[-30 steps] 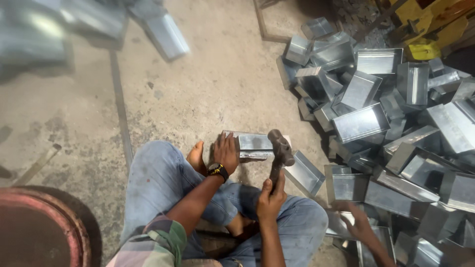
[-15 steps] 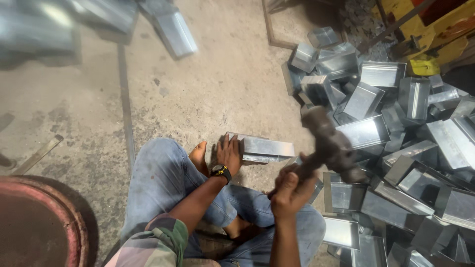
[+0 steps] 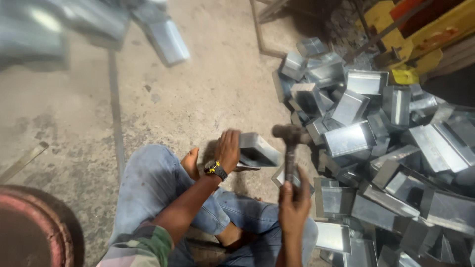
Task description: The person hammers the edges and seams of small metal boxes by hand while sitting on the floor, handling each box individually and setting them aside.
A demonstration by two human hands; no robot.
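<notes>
Bare floor (image 3: 198, 99) lies open at 11 o'clock; box pile (image 3: 386, 148) crowds 3 o'clock; left hand (image 3: 227, 151) grips a shiny grey metal box (image 3: 257, 151); right hand (image 3: 293, 207) squeezes the hammer (image 3: 290, 141).

packages: none in view | labels: none legible | signs: none | screens: none | near fingers (image 3: 232, 141): nothing of that kind

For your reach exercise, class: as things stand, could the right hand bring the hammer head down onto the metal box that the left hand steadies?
Probably yes. The right hand holds the hammer upright just beside the metal box, with nothing between them. The left hand grips the box's near end, leaving its top bare.
</notes>
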